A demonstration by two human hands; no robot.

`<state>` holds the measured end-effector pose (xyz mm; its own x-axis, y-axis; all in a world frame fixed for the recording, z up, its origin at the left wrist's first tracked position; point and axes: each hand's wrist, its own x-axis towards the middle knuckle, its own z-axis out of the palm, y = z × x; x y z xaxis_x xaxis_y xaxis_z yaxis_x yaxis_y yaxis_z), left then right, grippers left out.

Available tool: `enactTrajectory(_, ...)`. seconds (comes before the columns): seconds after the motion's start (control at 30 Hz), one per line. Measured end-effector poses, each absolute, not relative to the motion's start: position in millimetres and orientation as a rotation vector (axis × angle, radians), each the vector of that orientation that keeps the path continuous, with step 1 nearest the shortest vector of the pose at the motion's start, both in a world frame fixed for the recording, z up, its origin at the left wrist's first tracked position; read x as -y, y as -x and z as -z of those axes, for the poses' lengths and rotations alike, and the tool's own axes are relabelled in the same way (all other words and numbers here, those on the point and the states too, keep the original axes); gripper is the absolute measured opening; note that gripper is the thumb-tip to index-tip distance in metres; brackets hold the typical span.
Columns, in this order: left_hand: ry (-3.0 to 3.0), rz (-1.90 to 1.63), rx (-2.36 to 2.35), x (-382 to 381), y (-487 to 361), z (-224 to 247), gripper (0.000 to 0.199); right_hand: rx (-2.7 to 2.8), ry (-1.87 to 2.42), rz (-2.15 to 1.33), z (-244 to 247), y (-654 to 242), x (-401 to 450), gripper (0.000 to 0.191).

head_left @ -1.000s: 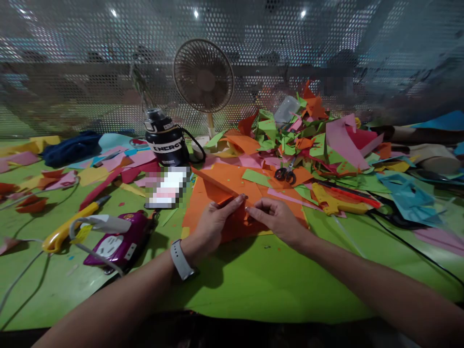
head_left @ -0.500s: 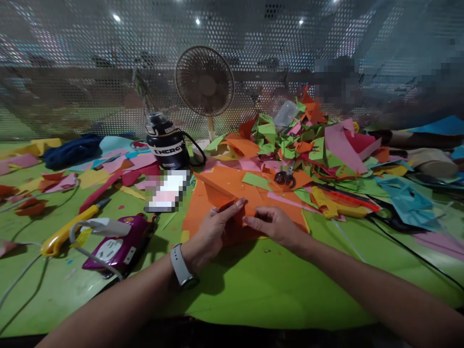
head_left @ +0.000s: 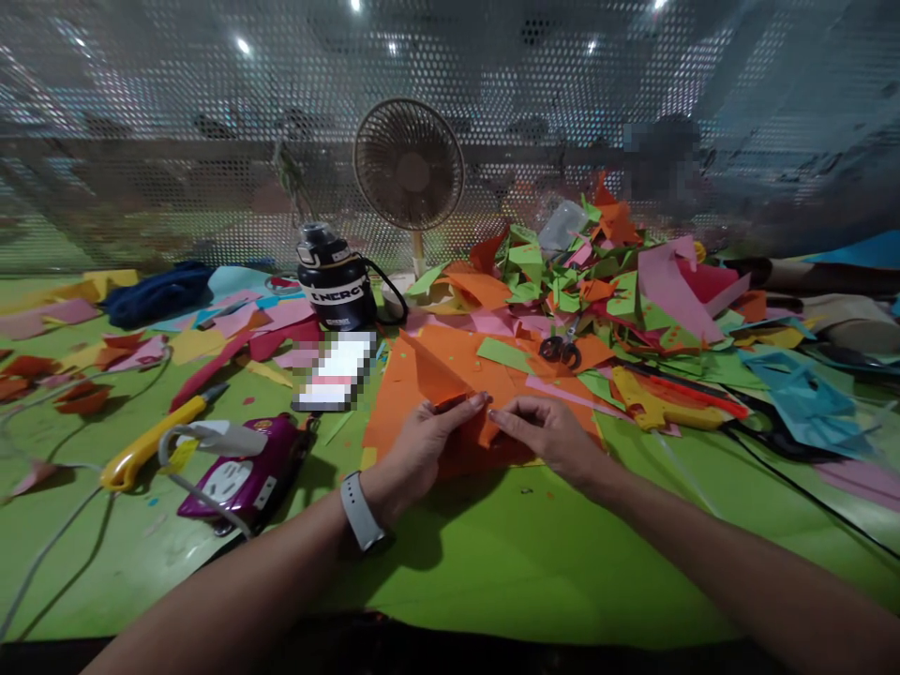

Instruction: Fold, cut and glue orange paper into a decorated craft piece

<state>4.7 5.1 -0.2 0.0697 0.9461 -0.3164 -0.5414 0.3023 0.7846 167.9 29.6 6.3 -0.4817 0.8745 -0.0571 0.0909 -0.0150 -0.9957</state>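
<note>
My left hand (head_left: 418,445), with a watch (head_left: 362,514) on its wrist, grips a folded piece of orange paper (head_left: 430,367) between thumb and fingers. One long flap of it sticks up toward the back left. From the other side, my right hand (head_left: 552,439) pinches the near end of the same piece, thumb and forefinger meeting close to my left thumb. Under both hands lie flat orange sheets (head_left: 394,427), with a green strip (head_left: 502,354) on top. Black-handled scissors (head_left: 561,352) rest behind my right hand. My fingers hide part of the fold.
A yellow glue gun (head_left: 651,403) lies at right, with its cord trailing. On the left are a purple power strip (head_left: 243,473), a yellow-handled tool (head_left: 158,441) and a phone (head_left: 337,370). A dark bottle (head_left: 337,286), a fan (head_left: 409,169) and heaped paper scraps (head_left: 555,272) stand behind.
My right fingertips have shifted slightly on the orange paper and now pinch it nearer my left thumb. The whole view has swung a little left, so things appear farther right.
</note>
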Motion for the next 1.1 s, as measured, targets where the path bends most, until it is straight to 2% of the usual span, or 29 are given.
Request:
enactTrajectory(0.63,-0.738,-1.069,-0.953,-9.6,3.8,-6.3,0.02,1.81,0.967,-1.599,-8.4,-172.7,-29.0,0.038)
enactTrajectory(0.8,-0.801,-1.113,-0.942,-8.2,4.7,-5.0,0.027,1.77,0.98,-1.477,-9.2,-173.2,-31.4,0.035)
enactTrajectory(1.1,-1.001,-0.921,-0.957,-8.0,6.5,-4.2,0.031,1.818,1.011,-1.293,-3.7,-172.3,-33.0,0.036)
